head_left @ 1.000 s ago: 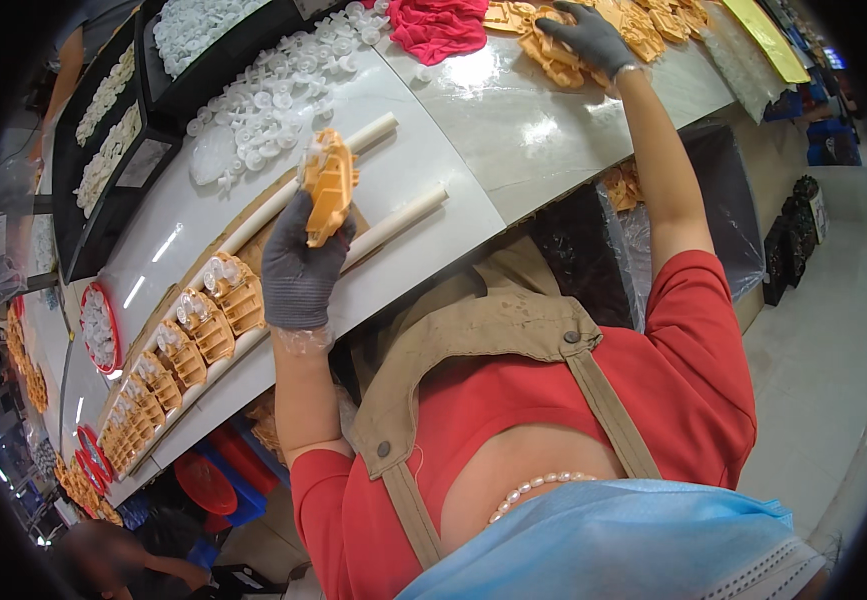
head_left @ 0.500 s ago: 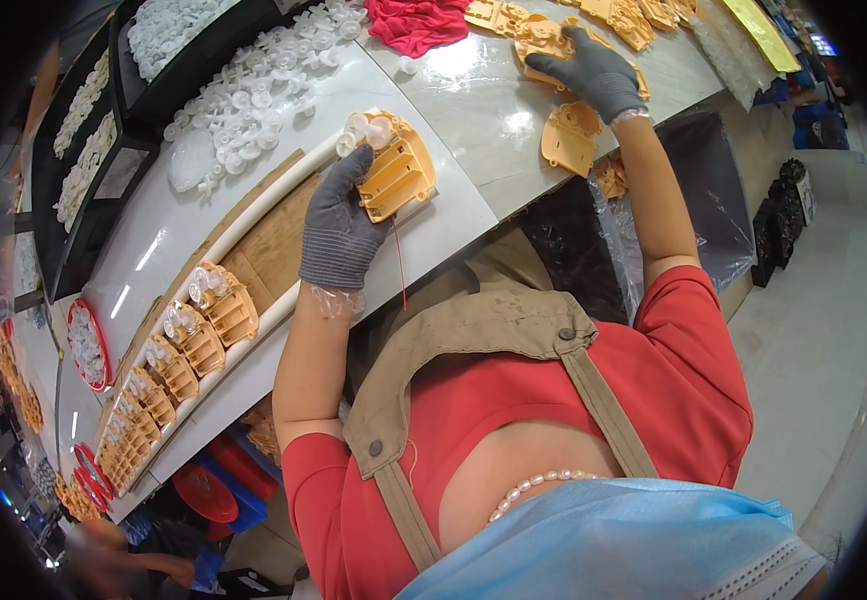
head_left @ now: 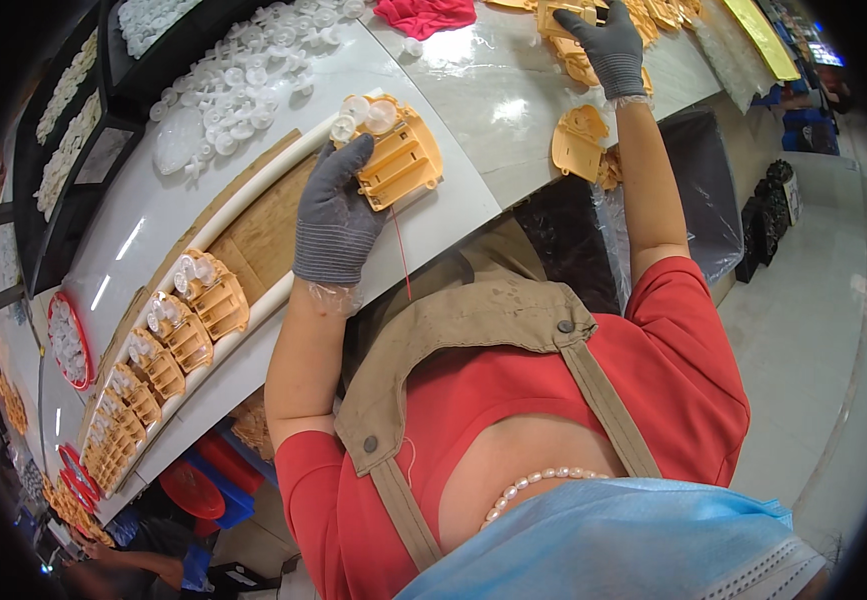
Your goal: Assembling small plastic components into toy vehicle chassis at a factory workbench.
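Note:
My left hand [head_left: 338, 215], in a grey glove, grips an orange plastic housing [head_left: 405, 165] with ribbed slots and clear round plastic pieces [head_left: 361, 115] at its upper end. A thin red thread [head_left: 401, 250] hangs below it. At the top of the view, my gloved right hand [head_left: 613, 52] has its thumb and fingers around another orange plastic housing [head_left: 561, 18], at a pile of similar parts; its fingertips are partly hidden. A single orange housing [head_left: 577, 150] lies at the table edge below that hand.
A rail track [head_left: 271, 292] holds a row of orange housings with clear pieces [head_left: 181, 330]. Loose clear pieces [head_left: 238, 95] lie behind it, beside black bins [head_left: 78, 160]. A red cloth [head_left: 423, 15] lies at the back. Red trays [head_left: 71, 340] stand left; another person's arm [head_left: 143, 562] shows at lower left.
My right hand has moved up and away, its spread fingers now drawn around an orange housing at the pile. My left hand keeps its housing, slightly turned.

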